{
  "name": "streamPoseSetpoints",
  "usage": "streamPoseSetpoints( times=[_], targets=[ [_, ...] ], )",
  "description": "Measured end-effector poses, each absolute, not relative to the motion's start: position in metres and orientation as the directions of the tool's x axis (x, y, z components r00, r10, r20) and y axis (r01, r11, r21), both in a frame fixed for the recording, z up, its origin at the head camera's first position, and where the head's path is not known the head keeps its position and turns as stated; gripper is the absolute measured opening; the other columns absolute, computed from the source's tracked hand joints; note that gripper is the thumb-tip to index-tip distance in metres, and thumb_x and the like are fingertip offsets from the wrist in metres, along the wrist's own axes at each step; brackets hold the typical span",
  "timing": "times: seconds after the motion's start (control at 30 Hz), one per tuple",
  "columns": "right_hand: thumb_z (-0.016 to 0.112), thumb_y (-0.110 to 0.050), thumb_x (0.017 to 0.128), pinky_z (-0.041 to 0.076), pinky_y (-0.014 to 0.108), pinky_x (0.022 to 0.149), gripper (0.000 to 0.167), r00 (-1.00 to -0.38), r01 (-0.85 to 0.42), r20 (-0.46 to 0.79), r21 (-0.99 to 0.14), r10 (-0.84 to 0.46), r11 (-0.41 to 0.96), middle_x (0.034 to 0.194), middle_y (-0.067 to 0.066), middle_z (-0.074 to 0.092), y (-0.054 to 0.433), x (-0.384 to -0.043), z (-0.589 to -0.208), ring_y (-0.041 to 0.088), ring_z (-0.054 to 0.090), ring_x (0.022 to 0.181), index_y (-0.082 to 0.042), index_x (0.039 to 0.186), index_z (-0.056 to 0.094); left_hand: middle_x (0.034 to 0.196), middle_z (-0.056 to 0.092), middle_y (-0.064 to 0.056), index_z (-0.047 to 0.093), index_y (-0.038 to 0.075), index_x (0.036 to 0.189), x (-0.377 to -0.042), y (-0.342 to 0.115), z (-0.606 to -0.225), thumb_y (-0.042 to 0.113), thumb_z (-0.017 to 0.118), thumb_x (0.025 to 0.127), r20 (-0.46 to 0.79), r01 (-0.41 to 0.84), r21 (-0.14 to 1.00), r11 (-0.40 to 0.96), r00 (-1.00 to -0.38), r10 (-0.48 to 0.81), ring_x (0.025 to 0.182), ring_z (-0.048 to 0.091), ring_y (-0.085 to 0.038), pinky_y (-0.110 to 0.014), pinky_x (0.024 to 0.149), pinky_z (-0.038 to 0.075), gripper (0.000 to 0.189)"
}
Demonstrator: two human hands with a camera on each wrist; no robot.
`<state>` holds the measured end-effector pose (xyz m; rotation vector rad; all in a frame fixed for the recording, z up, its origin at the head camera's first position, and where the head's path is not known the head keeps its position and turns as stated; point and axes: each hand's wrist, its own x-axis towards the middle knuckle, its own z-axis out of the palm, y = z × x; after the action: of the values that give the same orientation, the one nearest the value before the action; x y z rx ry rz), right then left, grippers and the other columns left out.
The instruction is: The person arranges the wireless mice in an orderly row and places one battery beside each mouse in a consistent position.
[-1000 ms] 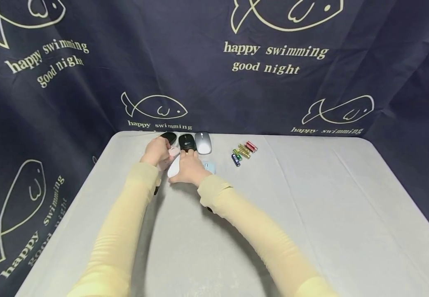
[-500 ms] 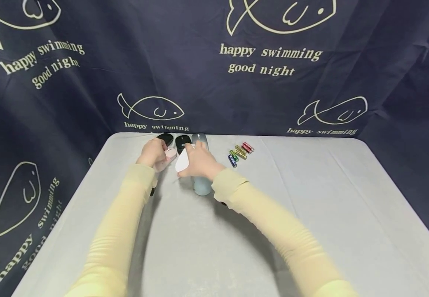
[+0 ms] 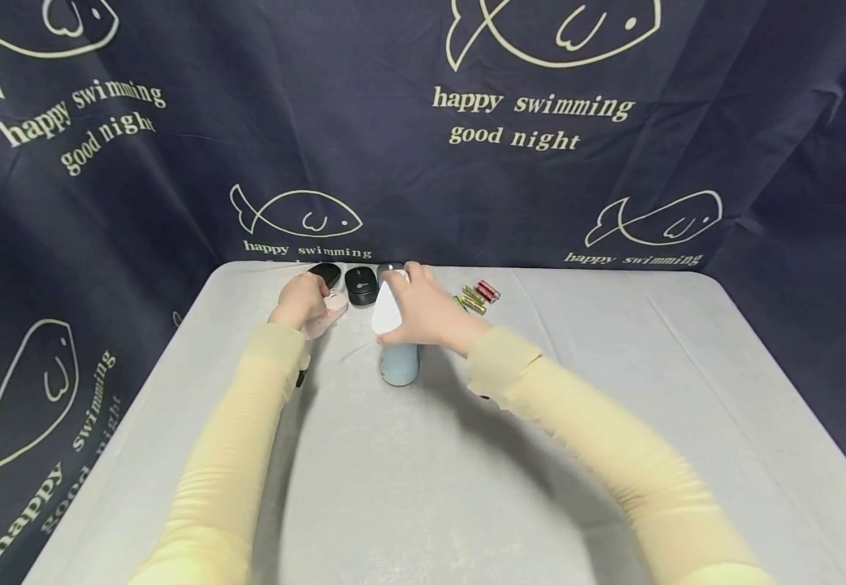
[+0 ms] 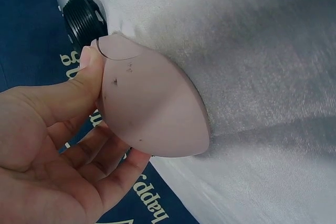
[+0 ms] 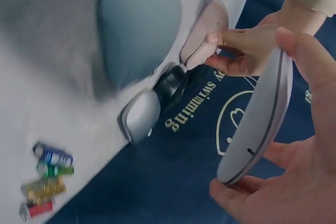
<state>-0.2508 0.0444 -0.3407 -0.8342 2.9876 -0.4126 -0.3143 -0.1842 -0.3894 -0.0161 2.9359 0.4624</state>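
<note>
Currently, we pinch the pink mouse (image 4: pixel 157 103) on the tabletop (image 3: pixel 364 487) with our left hand (image 3: pixel 300 299); our right hand (image 3: pixel 431 309), thumb and fingers widely spread, grips the white mouse (image 3: pixel 387 312) in midair, not yet set down; batteries (image 3: pixel 474 305) lie untouched.

Pale grey, cloth-covered tabletop (image 3: pixel 408 479) before a dark navy fabric backdrop (image 3: pixel 474 207).
The backdrop, softly creased, bears cream outline fish (image 3: pixel 297 214) and cream lettering (image 3: pixel 533 106) reading "happy swimming" and "good night"; the tabletop's far corners are rounded.
</note>
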Motion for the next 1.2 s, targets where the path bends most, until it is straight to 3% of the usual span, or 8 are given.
streamPoseSetpoints(
  times=[0.23, 0.47, 0.63, 0.8, 1.03, 1.2],
  targets=[
    [0.079, -0.049, 0.062, 0.05, 0.044, 0.083, 0.099, -0.829, -0.556, 0.12, -0.282, -0.546, 0.782, 0.141, 0.018, 0.032, 0.076, -0.244, -0.328, 0.032, 0.03, 0.127, -0.012, 0.143, 0.036, 0.11, 0.062, -0.017, 0.064, 0.003, 0.1, -0.312, -0.184, -0.388, 0.0, 0.067, 0.07, -0.167, -0.027, 0.302, 0.953, -0.986, 0.025, 0.091, 0.054, -0.03, -0.04, 0.082, 0.046, 0.03],
    [0.081, -0.045, 0.061, 0.039, 0.046, 0.099, 0.099, -0.774, -0.627, 0.179, -0.347, -0.607, 0.697, 0.141, 0.019, 0.033, 0.11, -0.242, -0.314, 0.036, 0.028, 0.129, -0.009, 0.142, 0.038, 0.111, 0.062, -0.017, 0.065, 0.003, 0.103, -0.312, -0.183, -0.388, -0.001, 0.068, 0.071, -0.179, -0.049, 0.308, 0.95, -0.984, 0.008, 0.09, 0.054, -0.029, -0.039, 0.081, 0.046, 0.032],
    [0.082, -0.047, 0.062, 0.037, 0.045, 0.1, 0.099, -0.766, -0.636, 0.184, -0.358, -0.616, 0.684, 0.142, 0.015, 0.033, 0.13, -0.243, -0.313, 0.032, 0.03, 0.128, -0.012, 0.143, 0.038, 0.11, 0.062, -0.016, 0.064, 0.004, 0.101, -0.312, -0.182, -0.388, -0.001, 0.069, 0.071, -0.185, -0.061, 0.31, 0.949, -0.983, -0.003, 0.09, 0.054, -0.029, -0.039, 0.081, 0.046, 0.031],
    [0.082, -0.047, 0.062, 0.038, 0.045, 0.098, 0.098, -0.761, -0.641, 0.185, -0.366, -0.622, 0.675, 0.141, 0.013, 0.034, 0.145, -0.241, -0.319, 0.03, 0.032, 0.126, -0.014, 0.142, 0.038, 0.11, 0.062, -0.016, 0.064, 0.004, 0.102, -0.313, -0.182, -0.387, -0.001, 0.068, 0.072, -0.189, -0.068, 0.317, 0.946, -0.982, -0.007, 0.09, 0.053, -0.029, -0.039, 0.081, 0.046, 0.031],
    [0.084, -0.044, 0.059, 0.037, 0.047, 0.099, 0.099, -0.709, -0.699, 0.23, -0.356, -0.667, 0.62, 0.138, 0.019, 0.037, 0.158, -0.238, -0.342, 0.033, 0.036, 0.124, -0.008, 0.141, 0.04, 0.114, 0.061, -0.017, 0.063, 0.002, 0.109, -0.312, -0.182, -0.386, 0.0, 0.068, 0.073, -0.199, -0.057, 0.321, 0.945, -0.98, 0.009, 0.096, 0.054, -0.03, -0.042, 0.09, 0.045, 0.036],
    [0.085, -0.041, 0.058, 0.038, 0.048, 0.099, 0.098, -0.68, -0.725, 0.248, -0.362, -0.69, 0.585, 0.136, 0.021, 0.04, 0.163, -0.235, -0.36, 0.036, 0.035, 0.126, -0.005, 0.138, 0.043, 0.113, 0.061, -0.017, 0.063, 0.002, 0.107, -0.313, -0.182, -0.387, -0.001, 0.068, 0.073, -0.198, -0.057, 0.32, 0.946, -0.98, 0.008, 0.094, 0.054, -0.03, -0.041, 0.087, 0.046, 0.035]
  ],
)
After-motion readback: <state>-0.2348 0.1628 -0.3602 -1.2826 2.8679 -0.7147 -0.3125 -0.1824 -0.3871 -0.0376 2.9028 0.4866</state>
